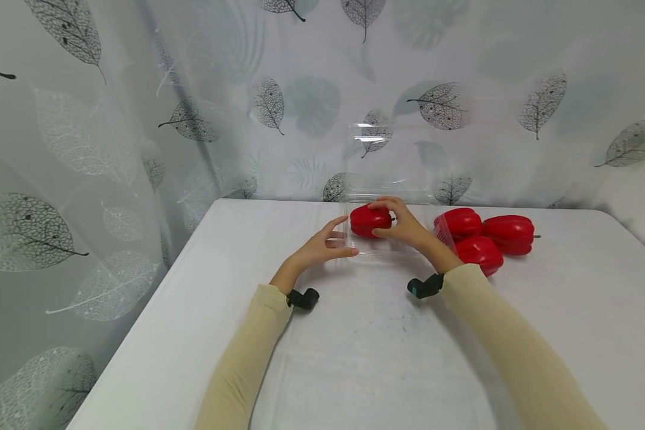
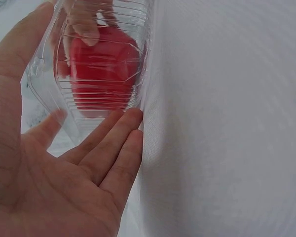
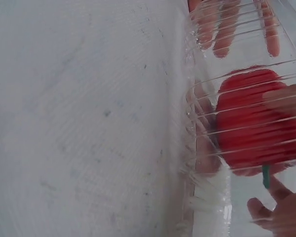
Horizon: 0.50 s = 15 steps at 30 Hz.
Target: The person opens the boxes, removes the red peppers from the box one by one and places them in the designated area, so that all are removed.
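Note:
A red bell pepper (image 1: pixel 369 221) with a green stem lies in the left part of a clear plastic clamshell box (image 1: pixel 403 254), whose lid (image 1: pixel 373 155) stands raised at the back. My right hand (image 1: pixel 405 226) reaches inside and grips the pepper between thumb and fingers. In the right wrist view the pepper (image 3: pixel 256 116) shows through the ribbed box wall. My left hand (image 1: pixel 322 246) is at the box's left side, its fingers extended. In the left wrist view the fingertips (image 2: pixel 133 116) of that hand are right at the ribbed wall.
Several more red bell peppers (image 1: pixel 507 234) lie grouped on the white table (image 1: pixel 193 310), right of the box. Behind the table hangs a leaf-patterned curtain (image 1: pixel 312 95). My right forearm passes close in front of the pepper group.

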Motion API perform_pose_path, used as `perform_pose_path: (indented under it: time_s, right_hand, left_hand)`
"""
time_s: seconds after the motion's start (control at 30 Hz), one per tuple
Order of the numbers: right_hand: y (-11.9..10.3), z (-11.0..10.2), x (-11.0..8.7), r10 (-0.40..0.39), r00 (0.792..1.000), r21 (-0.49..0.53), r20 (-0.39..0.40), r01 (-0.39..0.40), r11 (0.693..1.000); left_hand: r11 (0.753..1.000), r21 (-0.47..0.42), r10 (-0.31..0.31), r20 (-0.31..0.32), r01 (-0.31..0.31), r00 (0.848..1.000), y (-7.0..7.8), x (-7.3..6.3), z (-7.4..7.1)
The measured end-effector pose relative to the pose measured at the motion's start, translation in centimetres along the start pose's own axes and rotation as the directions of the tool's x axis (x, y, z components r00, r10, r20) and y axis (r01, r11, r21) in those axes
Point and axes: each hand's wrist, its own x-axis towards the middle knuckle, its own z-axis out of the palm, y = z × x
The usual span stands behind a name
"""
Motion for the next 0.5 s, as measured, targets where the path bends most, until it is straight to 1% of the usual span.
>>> perform_pose_path:
  time_s: [0.2, 0.5]
  right_hand:
    - [0.07, -0.05, -0.19, 0.005, 1.0, 0.016, 0.004, -0.005, 1.0]
    - [0.05, -0.14, -0.17, 0.041, 0.999, 0.016, 0.009, -0.041, 0.999]
  left_hand:
    - [1.0, -0.005, 0.005, 0.003, -0.005, 1.0, -0.05, 0.05, 0.06]
    - [1.0, -0.006, 0.001, -0.007, -0.001, 1.0, 0.07, -0.07, 0.04]
